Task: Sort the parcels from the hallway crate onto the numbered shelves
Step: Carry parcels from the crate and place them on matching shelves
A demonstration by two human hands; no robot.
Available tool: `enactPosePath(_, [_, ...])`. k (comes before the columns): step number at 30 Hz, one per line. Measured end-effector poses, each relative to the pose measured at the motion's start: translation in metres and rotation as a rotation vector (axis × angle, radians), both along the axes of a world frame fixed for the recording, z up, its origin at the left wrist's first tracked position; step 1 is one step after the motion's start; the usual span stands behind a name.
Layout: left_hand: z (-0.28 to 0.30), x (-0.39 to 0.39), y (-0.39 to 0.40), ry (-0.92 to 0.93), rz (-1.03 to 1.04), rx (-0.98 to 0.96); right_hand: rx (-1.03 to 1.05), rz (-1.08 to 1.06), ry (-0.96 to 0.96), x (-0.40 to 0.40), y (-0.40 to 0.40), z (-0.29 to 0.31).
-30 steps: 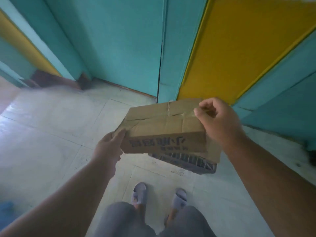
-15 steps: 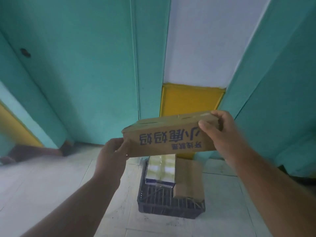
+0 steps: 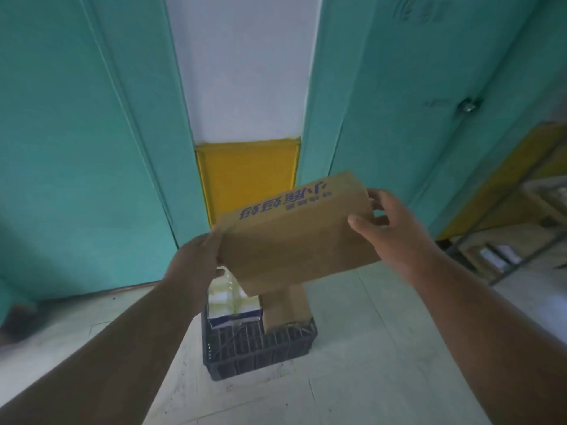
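Teal doors [image 3: 76, 154] are filling the far left and far right of the scene, with a white wall strip [image 3: 242, 65] sitting between them and a yellow panel [image 3: 247, 176] sitting at its base. A round door knob [image 3: 467, 104] is showing on the right door. Pale floor [image 3: 383, 348] is running from near to far. At the far right edge a metal shelf rack [image 3: 521, 240] is standing, blurred; items are lying on it but I cannot tell what they are, and no numbers are readable.

A cardboard parcel [image 3: 302, 231] is being held up in the air in the middle of the scene, above the crate, tilted with its right end higher. Blue printed characters are showing upside down on its upper face.

A dark plastic crate [image 3: 260, 351] is sitting on the floor, near centre, just in front of the yellow panel. Inside it a white-and-blue pack [image 3: 233, 305] is lying on the left, touching a brown box [image 3: 288, 308] on the right. The held parcel is covering the far parts of both.

The left hand [image 3: 196, 262] is grasping the parcel's left end, fingers wrapping the edge. The right hand [image 3: 389, 231] is grasping the parcel's right end, thumb pressing on the near face and fingers curling behind the far corner. Both bare forearms are reaching in from the near corners.
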State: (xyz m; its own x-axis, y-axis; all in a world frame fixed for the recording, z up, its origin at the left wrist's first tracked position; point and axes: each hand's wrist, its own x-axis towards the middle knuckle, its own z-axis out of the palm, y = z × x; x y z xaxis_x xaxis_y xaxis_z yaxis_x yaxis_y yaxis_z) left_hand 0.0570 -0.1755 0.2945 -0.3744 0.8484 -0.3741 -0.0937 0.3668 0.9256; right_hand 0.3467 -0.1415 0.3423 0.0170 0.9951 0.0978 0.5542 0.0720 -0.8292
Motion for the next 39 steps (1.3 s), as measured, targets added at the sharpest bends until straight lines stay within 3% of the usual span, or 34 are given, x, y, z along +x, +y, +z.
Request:
enactPosePath(3, [-0.003,0.053,-0.004,-0.155,-0.251,0.038,0.04,-0.144,-0.014,0.049,-0.007,0.0])
enactPosePath(6, [-0.01,0.119,-0.001,-0.206,-0.36,0.055,0.055,-0.238,-0.036,0.11,-0.017,0.001])
enactPosePath(10, [-0.015,0.214,0.003,-0.287,-0.368,0.053,0.044,-0.307,-0.099,0.204,-0.03,0.004])
enactPosePath(15, [-0.01,0.291,0.02,-0.399,-0.298,0.083,-0.058,-0.388,0.119,0.288,-0.043,0.006])
enactPosePath(18, [-0.008,0.312,0.032,-0.302,-0.295,0.099,-0.089,-0.459,0.202,0.313,-0.041,-0.002])
enactPosePath(23, [-0.002,0.311,0.051,-0.074,-0.409,0.169,-0.177,-0.579,0.372,0.321,-0.025,-0.023])
enactPosePath(27, [0.002,0.287,0.07,-0.102,-0.462,0.138,-0.226,-0.606,0.481,0.303,-0.006,-0.028])
enactPosePath(31, [-0.003,0.257,0.099,0.015,-0.45,0.092,-0.24,-0.473,0.579,0.279,0.013,-0.03])
enactPosePath(35, [-0.013,0.223,0.125,0.165,-0.508,0.063,-0.344,-0.368,0.458,0.248,0.04,-0.032])
enactPosePath(39, [-0.011,0.195,0.141,0.315,-0.553,0.123,-0.424,-0.41,0.344,0.211,0.065,-0.031])
